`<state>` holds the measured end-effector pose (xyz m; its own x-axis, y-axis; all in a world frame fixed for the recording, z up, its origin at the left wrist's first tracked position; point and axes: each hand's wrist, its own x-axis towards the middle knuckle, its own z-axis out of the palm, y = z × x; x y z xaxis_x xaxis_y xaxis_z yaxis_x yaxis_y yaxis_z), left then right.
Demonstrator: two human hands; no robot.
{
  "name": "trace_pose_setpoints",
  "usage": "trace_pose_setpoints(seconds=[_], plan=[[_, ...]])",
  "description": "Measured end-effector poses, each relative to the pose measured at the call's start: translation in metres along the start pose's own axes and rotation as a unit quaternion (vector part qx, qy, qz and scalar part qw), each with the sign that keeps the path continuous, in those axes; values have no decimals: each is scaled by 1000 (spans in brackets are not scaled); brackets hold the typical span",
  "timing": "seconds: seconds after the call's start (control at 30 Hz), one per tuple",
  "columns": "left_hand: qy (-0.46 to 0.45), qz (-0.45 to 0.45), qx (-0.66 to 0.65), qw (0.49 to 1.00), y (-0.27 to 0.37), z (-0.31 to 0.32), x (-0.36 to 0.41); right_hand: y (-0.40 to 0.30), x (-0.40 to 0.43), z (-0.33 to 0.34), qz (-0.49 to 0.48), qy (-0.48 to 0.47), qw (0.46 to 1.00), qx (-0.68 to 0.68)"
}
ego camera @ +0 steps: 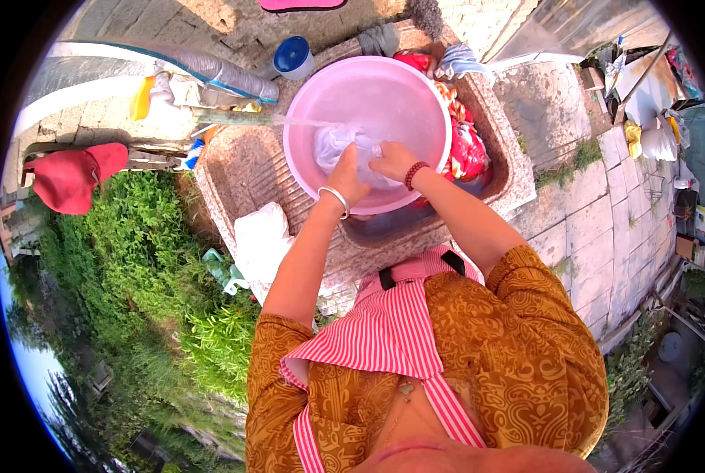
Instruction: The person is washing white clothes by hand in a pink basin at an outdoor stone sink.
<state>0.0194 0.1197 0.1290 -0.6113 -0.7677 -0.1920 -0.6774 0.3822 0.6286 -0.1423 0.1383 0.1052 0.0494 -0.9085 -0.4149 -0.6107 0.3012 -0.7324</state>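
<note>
A round pink plastic basin (388, 83) stands over a granite wash sink (515, 159), and cloudy water fills it. A stream of water from the left falls onto a white cloth (335, 142) lying in it. My left hand (349, 175), with a silver bangle at the wrist, is over the near part of the basin by the cloth. Close beside it, my right hand (395, 161), wearing a red bead bracelet, has its fingers at the cloth. The fingertips are partly hidden, so the grip of each hand cannot be told.
Red patterned cloth (468, 148) lies in the sink to the right of the basin. A white cloth bundle (262, 241) rests on the ribbed washboard's left edge. Behind the basin stands a tub with a blue lid (292, 54). A red cap (68, 180) hangs at the far left.
</note>
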Motion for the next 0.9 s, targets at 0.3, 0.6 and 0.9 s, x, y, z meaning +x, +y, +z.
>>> trace_pose_setpoints(seconds=[0.3,0.6,0.9], plan=[[170,148,-42,973,13,-20,5,-164,-115,-115,-172,-14,823,541],[252,-54,-567,783,15,-17,9,-89,-95,-141,-195,143,813,530],[268,53,-636,722,68,-46,1,20,-47,-25,-129,424,893,-77]])
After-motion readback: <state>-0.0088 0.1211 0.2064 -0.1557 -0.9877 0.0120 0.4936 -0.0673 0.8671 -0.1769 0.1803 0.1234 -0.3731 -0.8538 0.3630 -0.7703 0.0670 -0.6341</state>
